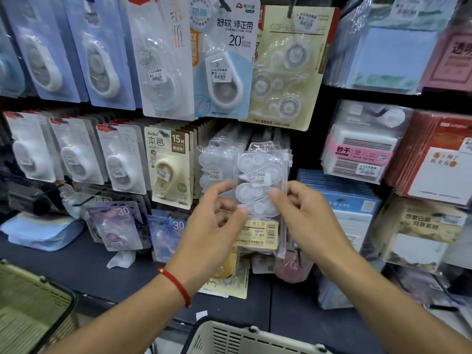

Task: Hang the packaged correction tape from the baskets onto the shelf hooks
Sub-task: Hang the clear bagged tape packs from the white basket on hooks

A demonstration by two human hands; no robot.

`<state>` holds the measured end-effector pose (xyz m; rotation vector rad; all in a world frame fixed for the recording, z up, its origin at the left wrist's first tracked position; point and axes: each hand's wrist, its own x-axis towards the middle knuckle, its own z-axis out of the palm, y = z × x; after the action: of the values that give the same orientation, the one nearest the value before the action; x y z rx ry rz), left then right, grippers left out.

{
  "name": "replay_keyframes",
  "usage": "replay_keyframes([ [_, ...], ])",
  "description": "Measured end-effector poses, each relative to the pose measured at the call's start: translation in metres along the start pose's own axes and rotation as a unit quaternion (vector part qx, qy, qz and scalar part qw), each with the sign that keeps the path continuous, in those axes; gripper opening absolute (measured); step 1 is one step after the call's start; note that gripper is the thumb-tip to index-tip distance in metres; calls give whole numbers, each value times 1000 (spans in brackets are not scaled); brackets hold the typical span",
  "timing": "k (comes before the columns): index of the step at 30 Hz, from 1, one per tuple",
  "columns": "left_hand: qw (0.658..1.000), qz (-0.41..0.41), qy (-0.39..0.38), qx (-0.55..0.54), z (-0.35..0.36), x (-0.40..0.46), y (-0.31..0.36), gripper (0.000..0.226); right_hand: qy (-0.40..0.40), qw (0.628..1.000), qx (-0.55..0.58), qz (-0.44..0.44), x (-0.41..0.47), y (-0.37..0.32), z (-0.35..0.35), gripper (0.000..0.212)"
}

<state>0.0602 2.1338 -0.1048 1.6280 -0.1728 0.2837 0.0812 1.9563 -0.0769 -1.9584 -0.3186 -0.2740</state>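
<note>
Hook hidden behind clear tape pack (258, 190); left hand (217, 226) and right hand (304, 213) both pinching it. Baskets (229, 335) cropped, contents unclear.

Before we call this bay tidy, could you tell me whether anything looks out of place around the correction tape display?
Yes. Below the hooks, several packs lie loose on the dark shelf ledge instead of hanging: two purple-blue "30" packs lean askew, and a yellow pack lies flat near the ledge's front edge. A crumpled white wrapper also sits there.

Dark shelf ledge (76, 267) bearing a folded blue cloth (43, 232), leaning carded tape packs (166, 236), and what may be crumpled white paper (122, 259).
</note>
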Motion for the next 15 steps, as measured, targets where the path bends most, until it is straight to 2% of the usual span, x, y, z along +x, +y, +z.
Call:
replay_keyframes([
  [9,1000,8,9,-16,-2,-2,-1,45,10,996,59,72,0,-8,-3,51],
  [13,999,26,16,-31,-3,-4,2,44,22,989,106,103,-3,-13,3,69],
  [15,998,34,17,-45,-3,-3,4,41,45,984,129,114,-2,-8,5,62],
])
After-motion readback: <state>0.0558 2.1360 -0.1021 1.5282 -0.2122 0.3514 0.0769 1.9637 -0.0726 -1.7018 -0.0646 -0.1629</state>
